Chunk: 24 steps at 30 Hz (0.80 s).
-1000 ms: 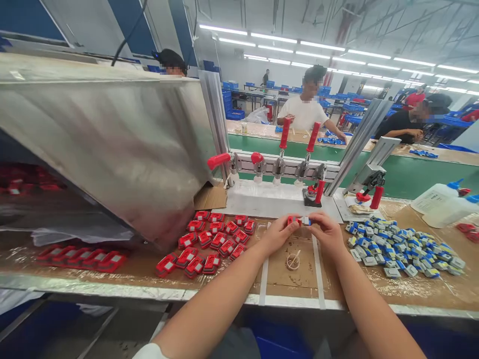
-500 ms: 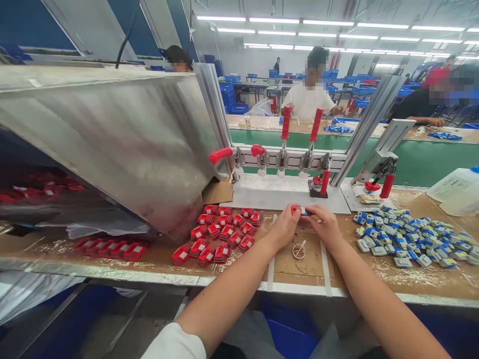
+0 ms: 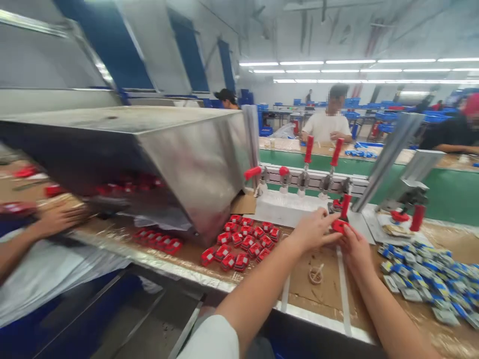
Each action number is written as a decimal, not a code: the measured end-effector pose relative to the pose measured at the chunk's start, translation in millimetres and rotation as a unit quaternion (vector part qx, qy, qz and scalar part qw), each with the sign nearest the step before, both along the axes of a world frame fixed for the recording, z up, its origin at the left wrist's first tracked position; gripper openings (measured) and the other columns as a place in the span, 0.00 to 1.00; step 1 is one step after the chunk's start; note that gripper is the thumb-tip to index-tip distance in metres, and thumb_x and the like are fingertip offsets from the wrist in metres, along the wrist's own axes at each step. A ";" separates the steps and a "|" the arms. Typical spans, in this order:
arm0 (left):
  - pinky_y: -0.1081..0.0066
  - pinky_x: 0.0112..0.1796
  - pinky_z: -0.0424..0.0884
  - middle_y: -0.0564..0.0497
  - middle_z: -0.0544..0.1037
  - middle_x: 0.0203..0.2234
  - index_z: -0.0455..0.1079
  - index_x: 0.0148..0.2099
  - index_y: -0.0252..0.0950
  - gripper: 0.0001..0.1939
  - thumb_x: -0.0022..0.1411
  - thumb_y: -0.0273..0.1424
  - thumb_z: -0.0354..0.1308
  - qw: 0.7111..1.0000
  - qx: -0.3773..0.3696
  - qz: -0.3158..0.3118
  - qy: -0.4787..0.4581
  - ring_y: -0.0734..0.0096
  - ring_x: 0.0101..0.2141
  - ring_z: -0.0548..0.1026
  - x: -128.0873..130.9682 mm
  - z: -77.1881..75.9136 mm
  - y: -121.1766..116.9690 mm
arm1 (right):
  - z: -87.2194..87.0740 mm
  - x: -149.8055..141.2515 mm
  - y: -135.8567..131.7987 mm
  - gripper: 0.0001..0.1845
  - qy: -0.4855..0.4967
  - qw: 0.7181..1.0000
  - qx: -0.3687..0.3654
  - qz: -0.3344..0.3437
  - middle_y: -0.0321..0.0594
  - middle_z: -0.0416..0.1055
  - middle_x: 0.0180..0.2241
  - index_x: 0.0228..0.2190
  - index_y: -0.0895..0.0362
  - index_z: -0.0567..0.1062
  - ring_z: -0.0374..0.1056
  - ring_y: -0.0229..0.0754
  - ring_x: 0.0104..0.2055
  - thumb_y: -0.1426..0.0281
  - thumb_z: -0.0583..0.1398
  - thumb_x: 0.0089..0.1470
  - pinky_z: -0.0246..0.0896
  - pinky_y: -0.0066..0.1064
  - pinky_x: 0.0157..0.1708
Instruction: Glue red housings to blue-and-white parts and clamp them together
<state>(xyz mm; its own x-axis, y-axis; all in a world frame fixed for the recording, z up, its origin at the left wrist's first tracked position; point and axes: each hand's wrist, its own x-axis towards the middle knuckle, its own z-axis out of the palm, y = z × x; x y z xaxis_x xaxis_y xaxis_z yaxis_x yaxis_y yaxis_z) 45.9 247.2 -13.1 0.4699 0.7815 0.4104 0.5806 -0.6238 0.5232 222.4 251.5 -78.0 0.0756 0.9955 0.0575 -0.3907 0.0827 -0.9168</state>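
A small red plastic part (image 3: 340, 226) is held between both hands just in front of the right-end toggle clamp. My left hand (image 3: 314, 230) has its thumb and fingers around the part's left side. On the near right side, my right hand (image 3: 354, 245) pinches it with the fingertips. The clamp's upright red handle (image 3: 346, 205) stands right behind the part, and its base is partly hidden by my fingers. Whether the part touches the clamp, I cannot tell. Below my hands, a small round cup (image 3: 316, 275) with a light stick sits on the cardboard.
Several red assembled parts (image 3: 247, 242) lie left of my arms, beside a large metal hood (image 3: 194, 169). A heap of grey-blue parts (image 3: 422, 279) spreads on the right. More toggle clamps (image 3: 305, 179) line the rail. Another person's hand (image 3: 62, 217) is at far left.
Both hands have carried the red part right, up to the end clamp. The view has turned left, bringing another person's arm into sight.
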 end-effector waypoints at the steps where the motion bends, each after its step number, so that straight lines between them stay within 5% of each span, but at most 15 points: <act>1: 0.60 0.53 0.73 0.42 0.72 0.54 0.67 0.66 0.43 0.30 0.66 0.46 0.60 0.999 -0.013 -0.005 -0.038 0.53 0.51 0.76 0.5 -3.9 2.5 | -1.0 1.9 1.9 0.27 0.011 1.000 -0.004 -0.006 0.40 0.81 0.40 0.46 0.52 0.76 0.78 0.44 0.36 0.54 0.73 0.48 0.74 0.31 0.34; 5: 0.62 0.56 0.71 0.47 0.77 0.53 0.69 0.64 0.46 0.26 0.67 0.44 0.60 0.979 -0.077 -0.057 -0.181 0.57 0.53 0.75 2.6 -18.9 0.5 | -3.4 3.8 2.7 0.32 -0.032 0.999 0.003 -0.013 0.39 0.80 0.37 0.47 0.50 0.72 0.77 0.46 0.33 0.51 0.73 0.45 0.74 0.34 0.31; 9: 0.64 0.46 0.76 0.51 0.81 0.48 0.74 0.60 0.49 0.22 0.64 0.42 0.62 0.938 -0.183 -0.050 -0.291 0.58 0.45 0.80 4.8 -28.5 -7.5 | 2.1 8.2 -7.9 0.43 -0.223 0.974 0.007 -0.033 0.40 0.77 0.30 0.56 0.53 0.67 0.75 0.52 0.31 0.44 0.69 0.46 0.73 0.42 0.34; 15: 0.66 0.47 0.75 0.51 0.82 0.43 0.77 0.53 0.40 0.22 0.55 0.38 0.67 0.921 -0.212 0.042 -0.323 0.64 0.41 0.79 4.7 -40.9 9.8 | 32.5 14.6 19.0 0.36 -0.387 0.863 0.109 -0.306 0.49 0.73 0.39 0.39 0.57 0.71 0.70 0.50 0.37 0.37 0.61 0.48 0.64 0.41 0.35; 20: 0.70 0.42 0.74 0.50 0.82 0.40 0.76 0.50 0.37 0.20 0.56 0.38 0.65 0.921 -0.227 0.085 -0.304 0.67 0.37 0.78 4.6 -42.9 22.6 | 57.0 20.5 49.8 0.38 -0.347 0.925 0.076 -0.138 0.34 0.71 0.26 0.34 0.52 0.63 0.68 0.45 0.30 0.37 0.67 0.35 0.62 0.37 0.33; 24: 0.70 0.40 0.71 0.50 0.82 0.39 0.77 0.47 0.37 0.19 0.55 0.41 0.65 0.932 -0.235 0.103 -0.256 0.67 0.36 0.77 2.4 -37.6 26.9 | 93.8 23.9 33.9 0.36 -0.250 0.954 0.118 -0.118 0.30 0.69 0.25 0.43 0.51 0.63 0.63 0.39 0.24 0.44 0.70 0.43 0.56 0.29 0.25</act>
